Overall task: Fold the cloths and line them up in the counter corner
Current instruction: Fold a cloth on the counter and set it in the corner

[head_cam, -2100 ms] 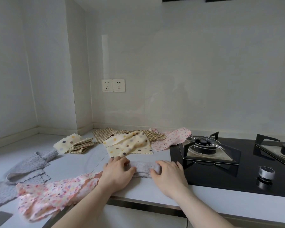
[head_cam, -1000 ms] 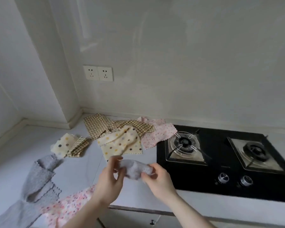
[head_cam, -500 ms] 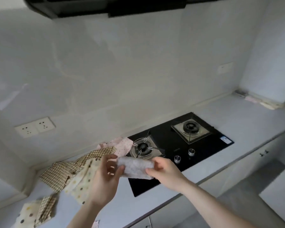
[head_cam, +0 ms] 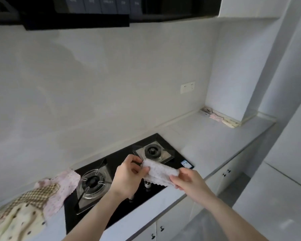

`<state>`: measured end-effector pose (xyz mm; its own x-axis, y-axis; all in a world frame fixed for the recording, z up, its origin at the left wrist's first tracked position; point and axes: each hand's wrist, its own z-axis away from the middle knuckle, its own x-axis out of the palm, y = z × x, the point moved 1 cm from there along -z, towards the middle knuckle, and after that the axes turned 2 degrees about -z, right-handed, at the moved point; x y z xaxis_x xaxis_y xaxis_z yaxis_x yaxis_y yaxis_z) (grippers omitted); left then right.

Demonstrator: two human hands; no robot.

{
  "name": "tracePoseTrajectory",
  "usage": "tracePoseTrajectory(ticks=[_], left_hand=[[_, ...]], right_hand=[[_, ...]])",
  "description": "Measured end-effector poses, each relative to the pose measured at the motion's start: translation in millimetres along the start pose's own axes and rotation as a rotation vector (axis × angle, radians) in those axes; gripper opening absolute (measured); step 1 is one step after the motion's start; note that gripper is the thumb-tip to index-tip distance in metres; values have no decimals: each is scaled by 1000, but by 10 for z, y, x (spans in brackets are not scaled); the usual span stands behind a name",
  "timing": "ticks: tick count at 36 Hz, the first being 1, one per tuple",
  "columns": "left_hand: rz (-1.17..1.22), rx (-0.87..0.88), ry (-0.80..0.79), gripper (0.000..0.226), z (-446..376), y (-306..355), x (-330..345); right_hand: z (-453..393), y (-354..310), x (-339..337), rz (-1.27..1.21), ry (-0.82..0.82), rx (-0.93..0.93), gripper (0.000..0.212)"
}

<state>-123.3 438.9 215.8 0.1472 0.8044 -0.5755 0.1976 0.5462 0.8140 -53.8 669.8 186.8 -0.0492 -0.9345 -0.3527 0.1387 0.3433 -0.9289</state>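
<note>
**Folded grey cloth held above the hob**

Both hands hold a folded grey cloth [head_cam: 161,173] in the air over the front edge of the black gas hob [head_cam: 122,173]; the left hand [head_cam: 129,176] pinches the cloth's left end between thumb and curled fingers; the right hand [head_cam: 188,180] grips its right end, fingers wrapped beneath; the cloth spans the gap between them as a compact band, clear of the hob's glass. Left of the hob, touching its edge, lies a pink dotted cloth [head_cam: 64,186]; further left a brown checked cloth [head_cam: 36,197] and a cream dotted cloth [head_cam: 19,221] overlap on the counter [head_cam: 207,141]. Far right of the hob, in the counter corner, a row of folded cloths [head_cam: 219,118] lies against the wall.
</note>
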Motion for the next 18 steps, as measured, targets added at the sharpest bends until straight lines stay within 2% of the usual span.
tracePoseTrajectory(ticks=[2, 6, 8, 18], left_hand=[[12, 2, -15, 26, -187, 210, 351], [8, -3, -31, 32, -548, 570, 923], [15, -8, -47, 34, -717, 721, 1145], [-26, -51, -88, 29, -1457, 1069, 1886]], right_hand=[[-97, 129, -417, 12, 7, 17, 35], [-336, 326, -1131, 65, 29, 43, 16], [-465, 393, -1423, 72, 43, 58, 16], [-1017, 701, -2238, 73, 59, 105, 10]])
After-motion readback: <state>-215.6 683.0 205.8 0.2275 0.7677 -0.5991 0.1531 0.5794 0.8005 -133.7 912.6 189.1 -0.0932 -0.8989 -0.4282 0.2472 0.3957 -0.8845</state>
